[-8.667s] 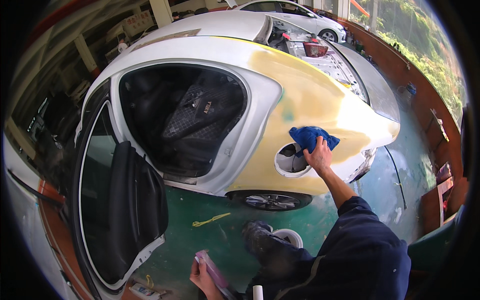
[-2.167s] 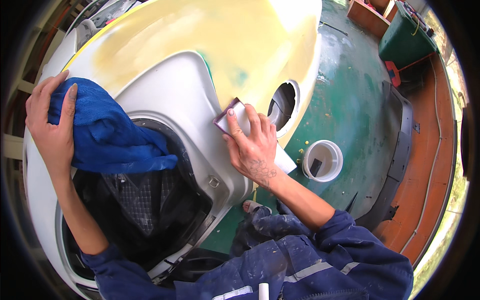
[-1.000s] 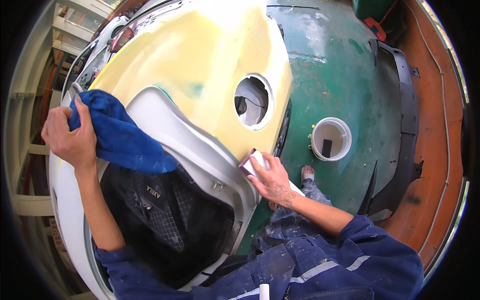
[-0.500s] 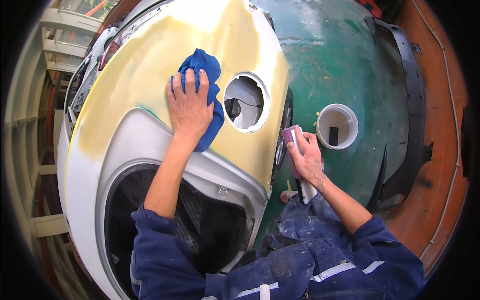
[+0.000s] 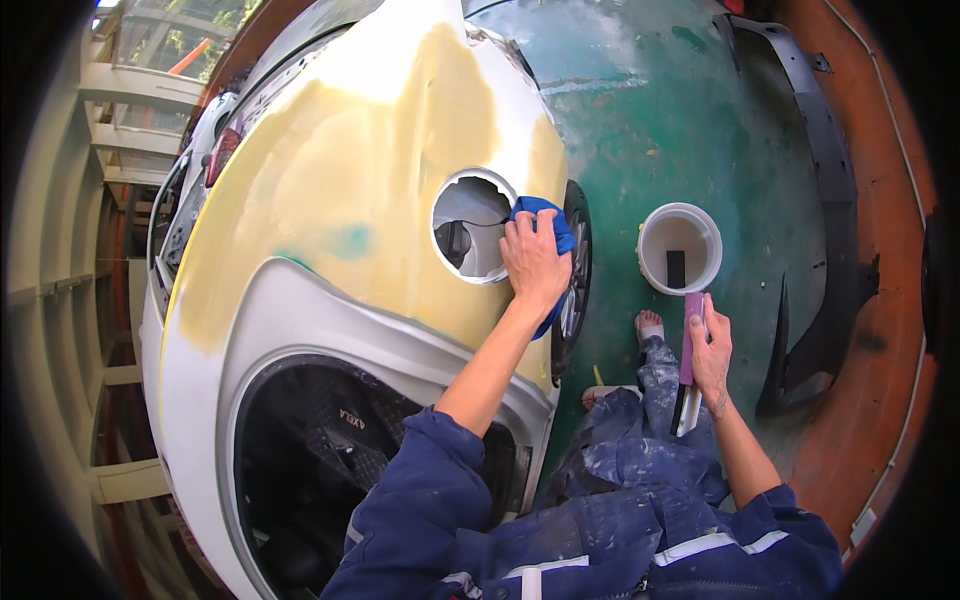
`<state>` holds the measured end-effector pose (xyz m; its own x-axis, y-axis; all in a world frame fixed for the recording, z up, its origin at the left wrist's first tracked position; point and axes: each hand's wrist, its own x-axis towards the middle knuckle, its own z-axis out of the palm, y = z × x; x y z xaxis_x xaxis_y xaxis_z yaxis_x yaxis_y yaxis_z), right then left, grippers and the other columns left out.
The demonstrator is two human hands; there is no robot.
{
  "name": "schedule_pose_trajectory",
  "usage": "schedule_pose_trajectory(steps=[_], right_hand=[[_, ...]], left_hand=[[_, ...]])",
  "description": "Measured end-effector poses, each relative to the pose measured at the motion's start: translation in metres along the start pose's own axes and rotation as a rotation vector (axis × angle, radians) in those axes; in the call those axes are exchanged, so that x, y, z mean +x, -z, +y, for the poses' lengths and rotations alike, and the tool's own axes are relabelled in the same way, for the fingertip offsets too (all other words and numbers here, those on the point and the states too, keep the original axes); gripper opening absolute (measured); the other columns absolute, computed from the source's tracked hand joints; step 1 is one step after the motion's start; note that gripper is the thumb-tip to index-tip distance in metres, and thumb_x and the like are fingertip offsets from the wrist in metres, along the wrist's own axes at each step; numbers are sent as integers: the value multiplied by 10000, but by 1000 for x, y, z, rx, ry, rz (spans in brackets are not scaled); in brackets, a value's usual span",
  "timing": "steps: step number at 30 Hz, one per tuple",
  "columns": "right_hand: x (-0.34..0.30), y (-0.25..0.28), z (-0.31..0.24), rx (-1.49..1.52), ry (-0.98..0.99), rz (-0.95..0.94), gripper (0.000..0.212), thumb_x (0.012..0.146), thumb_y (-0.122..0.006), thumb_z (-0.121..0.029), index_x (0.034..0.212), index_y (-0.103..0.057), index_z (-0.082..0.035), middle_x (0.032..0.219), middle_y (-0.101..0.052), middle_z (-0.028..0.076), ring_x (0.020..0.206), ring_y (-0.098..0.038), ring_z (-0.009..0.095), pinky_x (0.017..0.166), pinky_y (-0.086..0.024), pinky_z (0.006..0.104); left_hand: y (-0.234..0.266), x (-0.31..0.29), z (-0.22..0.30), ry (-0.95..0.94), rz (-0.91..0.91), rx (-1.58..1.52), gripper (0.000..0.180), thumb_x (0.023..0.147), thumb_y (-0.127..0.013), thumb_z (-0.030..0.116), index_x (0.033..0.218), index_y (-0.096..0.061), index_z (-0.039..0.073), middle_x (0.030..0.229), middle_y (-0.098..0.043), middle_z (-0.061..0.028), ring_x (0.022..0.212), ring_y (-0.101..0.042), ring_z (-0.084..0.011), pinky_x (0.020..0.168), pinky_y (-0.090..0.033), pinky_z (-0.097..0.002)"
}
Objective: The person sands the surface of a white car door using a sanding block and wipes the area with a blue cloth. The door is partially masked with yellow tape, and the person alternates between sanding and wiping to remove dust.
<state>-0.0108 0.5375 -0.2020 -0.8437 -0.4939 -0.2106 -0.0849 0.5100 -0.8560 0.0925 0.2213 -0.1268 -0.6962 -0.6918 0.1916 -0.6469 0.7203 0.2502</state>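
Note:
My left hand (image 5: 535,262) is closed on a blue cloth (image 5: 564,234) and presses it against the car's rear side panel (image 5: 330,170), just right of the round fuel filler opening (image 5: 470,225). Yellowish filler or primer covers much of that white panel, with a bluish-green patch (image 5: 348,241) left of the opening. Out over the floor, my right hand (image 5: 711,352) grips a long sanding block (image 5: 692,335) with a purple edge and a white and black lower part. Its upper end is close below a white bucket (image 5: 714,243) holding murky liquid and a dark rectangular piece (image 5: 676,268).
A rear wheel (image 5: 575,285) stands under the panel's right edge. The car's dark side window (image 5: 330,480) is nearest me. Along the right wall lies a black bumper (image 5: 832,190) on the green floor (image 5: 620,150). My feet (image 5: 649,322) are below the bucket.
My left hand and the cloth have slid right across the panel, from left of the filler opening to its right. The right hand has shifted right and slightly down with the sanding block.

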Motion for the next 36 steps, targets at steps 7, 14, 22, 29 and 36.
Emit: schedule_pose_trajectory(steps=[7, 14, 22, 29, 36], right_hand=[[4, 23, 19, -2, -111, 13, 550, 1088, -600, -317, 1563, -541, -48, 1307, -615, 168, 1220, -605, 276, 1093, -458, 382], [14, 38, 17, -17, -50, 62, 536, 1089, -605, -304, 1563, -545, -60, 1281, -626, 155, 1187, -622, 270, 1069, -477, 374], [-14, 30, 27, -38, -11, 51, 561, 1067, -635, -357, 1534, -572, -51, 1260, -642, 187, 1184, -640, 318, 1046, -497, 400], [-73, -19, -25, 17, 127, -113, 593, 1028, -668, -352, 1524, -576, -40, 1323, -627, 243, 1235, -624, 380, 1076, -490, 426], [-93, -19, -36, -38, 180, -28, 607, 1017, -667, -307, 1541, -551, -26, 1301, -596, 241, 1202, -610, 364, 1043, -501, 427]], left_hand=[[-83, 21, 145, 288, -150, -543, 658, 833, -840, 245, 1395, -519, 123, 1302, -583, -188, 1265, -550, -424, 1044, -465, -565], [-57, 1, 83, -217, -221, -234, 736, 1050, -579, 426, 1573, -412, -65, 1679, -365, -270, 1579, -319, -420, 1293, -237, -553], [145, -11, -77, -107, 23, 667, 869, 1044, -561, 509, 1653, -280, -43, 1751, -231, -226, 1643, -176, -355, 1328, -121, -549], [123, 31, -57, -123, -35, 786, 990, 1014, -547, 609, 1643, -250, -95, 1739, -238, -262, 1642, -160, -373, 1339, -81, -519], [96, -9, -48, -457, -156, 783, 857, 1050, -494, 589, 1628, -364, -30, 1737, -302, -184, 1628, -233, -298, 1343, -107, -509]])
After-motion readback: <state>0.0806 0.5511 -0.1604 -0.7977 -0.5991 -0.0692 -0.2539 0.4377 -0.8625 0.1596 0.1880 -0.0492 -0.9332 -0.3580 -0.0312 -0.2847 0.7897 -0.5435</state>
